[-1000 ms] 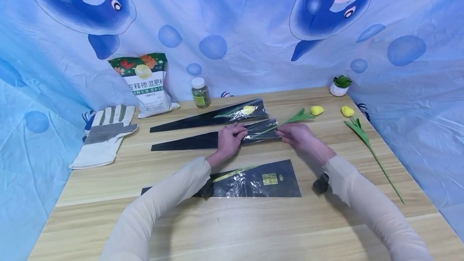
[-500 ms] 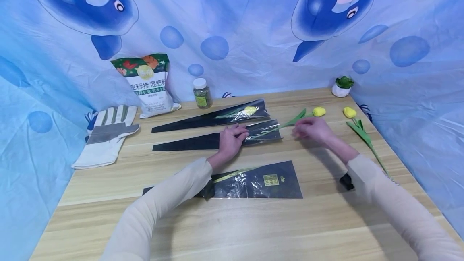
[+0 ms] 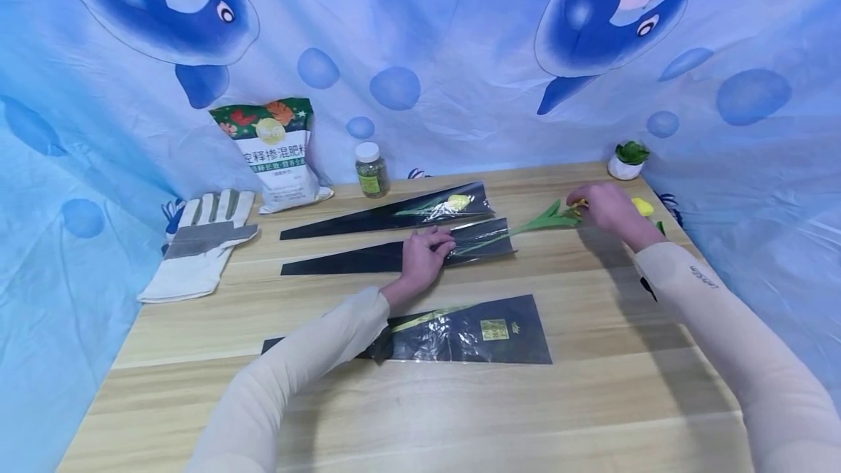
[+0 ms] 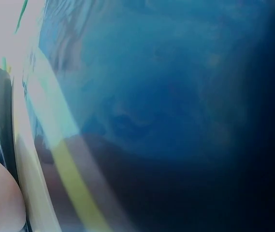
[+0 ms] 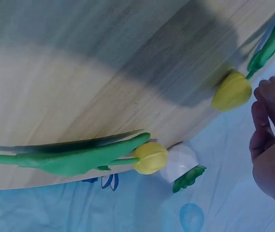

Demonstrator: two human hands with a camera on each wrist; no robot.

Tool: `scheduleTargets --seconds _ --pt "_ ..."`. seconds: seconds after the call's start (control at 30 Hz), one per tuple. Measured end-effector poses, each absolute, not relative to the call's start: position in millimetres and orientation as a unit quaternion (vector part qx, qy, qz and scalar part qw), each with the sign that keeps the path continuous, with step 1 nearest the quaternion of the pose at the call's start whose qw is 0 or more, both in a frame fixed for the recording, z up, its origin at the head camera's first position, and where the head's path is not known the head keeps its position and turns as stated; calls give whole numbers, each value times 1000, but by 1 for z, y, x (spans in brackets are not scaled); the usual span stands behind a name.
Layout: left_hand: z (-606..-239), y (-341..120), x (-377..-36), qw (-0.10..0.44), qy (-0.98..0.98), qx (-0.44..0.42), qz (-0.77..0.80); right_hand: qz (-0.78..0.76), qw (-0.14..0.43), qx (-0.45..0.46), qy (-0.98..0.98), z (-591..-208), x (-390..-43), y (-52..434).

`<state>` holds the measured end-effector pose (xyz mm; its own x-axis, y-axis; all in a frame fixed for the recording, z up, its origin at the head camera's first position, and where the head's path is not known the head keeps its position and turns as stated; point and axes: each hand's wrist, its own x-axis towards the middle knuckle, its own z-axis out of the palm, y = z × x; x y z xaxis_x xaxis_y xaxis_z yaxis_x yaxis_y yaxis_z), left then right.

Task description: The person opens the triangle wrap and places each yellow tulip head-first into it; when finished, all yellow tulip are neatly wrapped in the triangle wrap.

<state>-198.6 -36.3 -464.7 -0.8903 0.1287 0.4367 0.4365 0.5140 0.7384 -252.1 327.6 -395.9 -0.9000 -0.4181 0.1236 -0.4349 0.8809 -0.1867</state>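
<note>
My left hand (image 3: 423, 254) pinches the middle flower sleeve (image 3: 355, 258), black with a see-through front. A tulip's green stem lies in the sleeve's mouth; its leaves (image 3: 544, 220) stick out to the right. At the flower end my right hand (image 3: 607, 209) reaches over the bloom, mostly covering it in the head view. The right wrist view shows that yellow bloom (image 5: 231, 92) just beside loosely bent fingertips (image 5: 263, 92). Another yellow tulip (image 5: 151, 157) lies near the right edge, largely behind the right arm in the head view.
Behind is a filled sleeve (image 3: 394, 212) with a yellow tulip. In front lies a flat black sleeve (image 3: 466, 331) with a gold stripe. Gloves (image 3: 204, 243), a fertilizer bag (image 3: 279, 159), a jar (image 3: 371, 170) and a potted plant (image 3: 627, 160) line the back.
My right hand has left the sleeve's mouth and moved right along the tulip to its bloom. The left hand has stayed on the sleeve.
</note>
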Motion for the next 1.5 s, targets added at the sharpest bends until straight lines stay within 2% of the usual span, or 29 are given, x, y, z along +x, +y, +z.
scheduleTargets --seconds 0.23,0.67,0.93,1.2,1.5 --pt "-461 -33 -198 164 -852 -166 -468 44 28 237 -970 -397 -261 325" --pt "-463 -31 -198 169 -856 -162 -462 45 23 235 -971 -403 -263 324" --pt "-463 -30 -196 172 -856 -160 -459 46 47 251 -966 -406 -260 324" --pt "-463 -32 -196 172 -857 -155 -460 52 43 263 -962 -400 -250 320" --pt "-462 -33 -196 174 -856 -155 -462 59 75 299 -949 -398 -243 311"
